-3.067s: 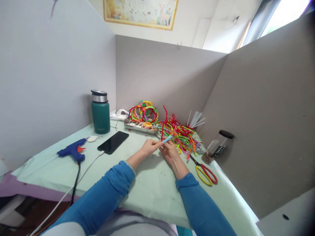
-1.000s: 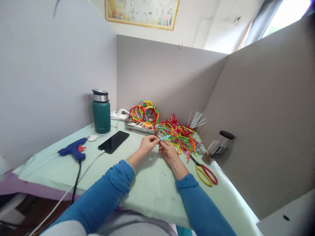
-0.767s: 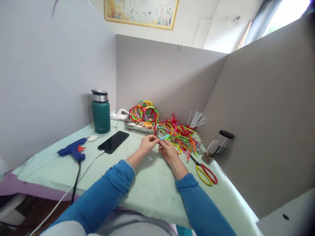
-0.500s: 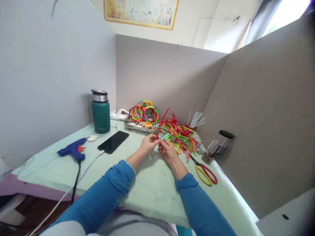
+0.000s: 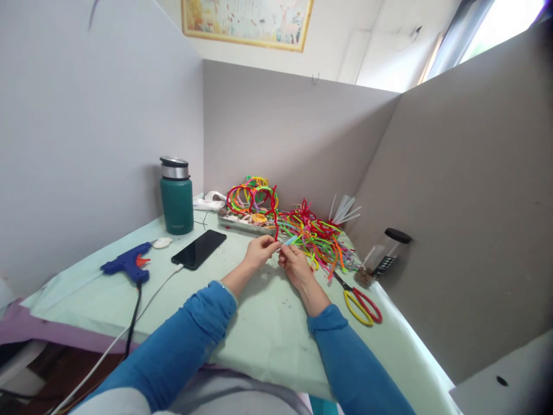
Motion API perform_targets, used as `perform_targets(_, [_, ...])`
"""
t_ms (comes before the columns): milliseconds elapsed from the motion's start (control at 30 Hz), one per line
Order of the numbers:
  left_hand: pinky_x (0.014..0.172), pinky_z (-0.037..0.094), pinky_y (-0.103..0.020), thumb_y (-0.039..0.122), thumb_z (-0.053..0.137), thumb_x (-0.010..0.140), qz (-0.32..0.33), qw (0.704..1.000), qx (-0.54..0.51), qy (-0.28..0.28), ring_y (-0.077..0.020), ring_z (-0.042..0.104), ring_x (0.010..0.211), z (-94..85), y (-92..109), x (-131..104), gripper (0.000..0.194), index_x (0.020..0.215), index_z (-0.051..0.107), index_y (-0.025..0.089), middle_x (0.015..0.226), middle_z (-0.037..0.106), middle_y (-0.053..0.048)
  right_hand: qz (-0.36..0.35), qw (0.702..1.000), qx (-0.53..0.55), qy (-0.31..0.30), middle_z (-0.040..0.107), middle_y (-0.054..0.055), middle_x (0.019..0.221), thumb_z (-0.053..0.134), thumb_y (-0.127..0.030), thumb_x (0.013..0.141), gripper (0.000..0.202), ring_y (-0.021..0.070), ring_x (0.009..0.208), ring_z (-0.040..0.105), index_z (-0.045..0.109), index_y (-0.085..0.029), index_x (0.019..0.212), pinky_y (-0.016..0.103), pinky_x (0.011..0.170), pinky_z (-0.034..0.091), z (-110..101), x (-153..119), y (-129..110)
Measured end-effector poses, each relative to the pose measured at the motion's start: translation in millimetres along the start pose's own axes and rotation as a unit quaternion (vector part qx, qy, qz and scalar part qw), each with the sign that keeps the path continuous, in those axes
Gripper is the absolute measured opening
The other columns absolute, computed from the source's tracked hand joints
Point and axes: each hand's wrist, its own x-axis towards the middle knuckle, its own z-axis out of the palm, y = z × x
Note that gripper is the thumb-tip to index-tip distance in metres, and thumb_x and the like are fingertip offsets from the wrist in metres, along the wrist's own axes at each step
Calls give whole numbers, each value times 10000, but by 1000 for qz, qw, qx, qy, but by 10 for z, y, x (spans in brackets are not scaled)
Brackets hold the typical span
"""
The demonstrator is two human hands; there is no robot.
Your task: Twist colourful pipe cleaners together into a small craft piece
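Observation:
A red pipe cleaner (image 5: 275, 210) stands up from between my fingertips, its lower end pinched by my left hand (image 5: 259, 252). My right hand (image 5: 295, 265) is closed in a pinch on a small light blue piece (image 5: 290, 240), whose exact kind I cannot make out. The two hands' fingertips nearly meet over the table, and what lies right between them is hidden. Just beyond and to the right spreads a heap of pipe cleaners (image 5: 322, 233) in many colours. Scissors (image 5: 362, 305) with one yellow and one red handle lie right of my right forearm.
A metal tray (image 5: 242, 225) carries coloured rings and small bits at the back. To the left are a green bottle (image 5: 177, 202), a black phone (image 5: 199, 249) with a white cable, and a blue glue gun (image 5: 129, 262). A clear jar (image 5: 386, 253) and glue sticks (image 5: 345, 208) stand right.
The red pipe cleaner has swung from leaning right to nearly upright, its top end moving left. Both hands stay almost in place, still pinching.

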Motion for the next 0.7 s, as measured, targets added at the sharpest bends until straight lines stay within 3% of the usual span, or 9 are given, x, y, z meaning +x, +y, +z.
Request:
perform_targets(167, [518,383,-184,371,610,701,51,998,28,33,-80,472,560,-11,7,3,247,668,601,126,579,538,18,-14,999,-32,-18,534,-35,614,743,-384,637,271,53,471,409,591,-163,671,195,440,315,-17,17,45])
perform_targets(567, [586,408,-202,252,591,746,153,982,115,16,-93,508,625,-24,102,-53,138,672,629,143,653,571,-3,-13,998,-56,-41,486,-36,516,724,-414,670,281,64,448,393,599,-163,651,197,432,292,-81,44,107])
perform_targets(700, [588,416,-202,258,576,760,131,979,152,20,-94,518,638,-8,73,-51,121,750,625,147,702,594,-5,3,999,-48,-19,478,-42,491,746,-404,635,291,64,442,398,576,-168,624,194,429,289,-77,50,110])
